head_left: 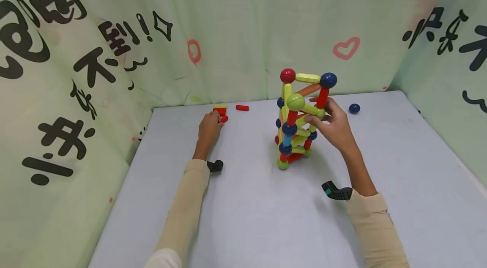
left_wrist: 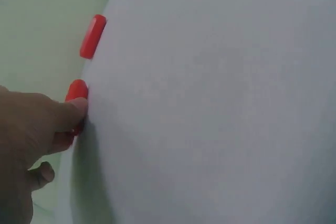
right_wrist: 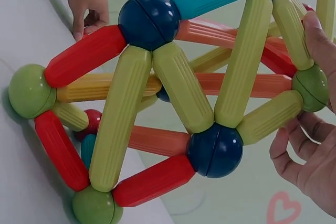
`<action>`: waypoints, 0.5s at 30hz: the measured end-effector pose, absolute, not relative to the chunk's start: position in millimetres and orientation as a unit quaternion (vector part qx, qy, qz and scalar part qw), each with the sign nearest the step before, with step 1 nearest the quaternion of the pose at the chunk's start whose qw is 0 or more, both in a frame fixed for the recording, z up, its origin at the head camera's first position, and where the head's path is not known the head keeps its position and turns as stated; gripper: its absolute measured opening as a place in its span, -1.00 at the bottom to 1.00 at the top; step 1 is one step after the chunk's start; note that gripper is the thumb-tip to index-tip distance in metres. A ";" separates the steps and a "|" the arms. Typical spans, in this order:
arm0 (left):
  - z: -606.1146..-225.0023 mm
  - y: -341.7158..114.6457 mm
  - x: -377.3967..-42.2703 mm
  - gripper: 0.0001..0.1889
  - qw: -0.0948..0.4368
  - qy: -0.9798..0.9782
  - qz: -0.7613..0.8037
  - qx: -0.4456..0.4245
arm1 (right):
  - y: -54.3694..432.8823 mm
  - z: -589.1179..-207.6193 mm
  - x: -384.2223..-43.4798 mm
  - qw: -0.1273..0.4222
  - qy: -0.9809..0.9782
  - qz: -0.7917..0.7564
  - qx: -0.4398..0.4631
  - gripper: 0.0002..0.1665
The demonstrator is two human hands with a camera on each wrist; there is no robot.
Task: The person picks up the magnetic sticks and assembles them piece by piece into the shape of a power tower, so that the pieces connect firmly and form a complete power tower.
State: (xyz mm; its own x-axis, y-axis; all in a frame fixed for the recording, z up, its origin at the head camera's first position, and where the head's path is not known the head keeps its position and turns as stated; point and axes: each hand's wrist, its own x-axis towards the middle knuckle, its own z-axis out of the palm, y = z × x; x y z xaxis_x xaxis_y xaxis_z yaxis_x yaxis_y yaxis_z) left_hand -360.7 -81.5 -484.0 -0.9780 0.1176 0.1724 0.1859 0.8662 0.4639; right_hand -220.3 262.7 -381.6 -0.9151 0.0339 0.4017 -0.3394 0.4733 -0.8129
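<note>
A tall tower of magnetic sticks and balls [head_left: 289,128] stands on the table right of centre, its sticks red, orange, yellow-green and light blue between red, green and dark blue balls. My right hand [head_left: 336,128] grips its upper right side, with the thumb and fingers around a green ball [right_wrist: 311,88] and the stick beside it. At the back left, my left hand [head_left: 209,129] pinches a red magnetic stick [left_wrist: 77,91] between thumb and fingers, low over the table. Just behind it lie a yellow-green stick [head_left: 220,106] and another red one, partly hidden by the fingers.
A single red stick [head_left: 242,108] lies near the back edge of the white table [head_left: 247,217], right of the left hand. One loose dark blue ball [head_left: 354,108] sits at the back right, beyond the right hand. Printed green curtains [head_left: 228,27] enclose the back and sides.
</note>
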 end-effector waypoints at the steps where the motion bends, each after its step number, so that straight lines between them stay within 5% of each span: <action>1: -483.0 -79.0 -359.5 -0.77 0.060 -0.955 -0.283 -0.072 | 261.8 -381.9 -219.7 0.185 -0.839 0.504 0.088 -0.41; 8: -429.9 -47.1 -332.5 -0.58 -0.103 -0.731 -0.675 -0.014 | 256.8 -384.0 -217.7 0.189 -0.845 0.495 0.075 -0.39; 15: -336.7 -8.0 -279.1 -0.74 -0.201 -0.544 -0.809 -0.096 | 255.1 -385.3 -218.7 0.206 -0.837 0.499 0.083 -0.40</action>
State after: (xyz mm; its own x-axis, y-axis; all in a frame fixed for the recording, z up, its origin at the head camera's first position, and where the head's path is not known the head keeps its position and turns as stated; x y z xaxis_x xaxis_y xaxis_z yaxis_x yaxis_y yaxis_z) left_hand -279.1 -8.0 -336.7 -0.9004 0.4304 -0.0641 -0.2214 -0.3262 0.9190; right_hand -218.7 255.1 -385.3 -0.9010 0.0667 0.4286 -0.3453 0.4878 -0.8018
